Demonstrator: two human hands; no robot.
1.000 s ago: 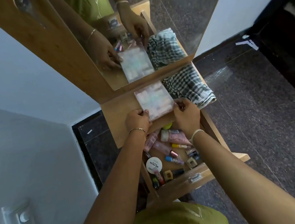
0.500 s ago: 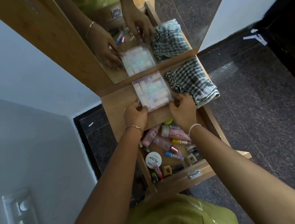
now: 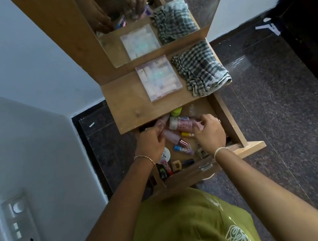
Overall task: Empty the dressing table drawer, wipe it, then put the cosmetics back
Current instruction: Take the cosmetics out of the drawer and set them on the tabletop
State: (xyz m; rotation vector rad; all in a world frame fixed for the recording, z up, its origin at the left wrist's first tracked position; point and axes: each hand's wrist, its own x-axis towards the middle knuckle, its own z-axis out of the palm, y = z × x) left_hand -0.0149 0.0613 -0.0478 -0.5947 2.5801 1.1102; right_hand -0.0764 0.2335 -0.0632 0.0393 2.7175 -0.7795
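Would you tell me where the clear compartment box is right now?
In the head view, the clear compartment box lies flat on the dressing table top, just left of the checked cloth, below the mirror.

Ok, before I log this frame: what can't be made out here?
All in the head view:
- Back of the drawer: hidden under the tabletop.
- Left hand: fingers curl over a pink bottle; whether they grip it is unclear.
- Right hand: covers the items beneath it.
- Labels on the clear box: blurred.
- Mirror: cut by the top edge.
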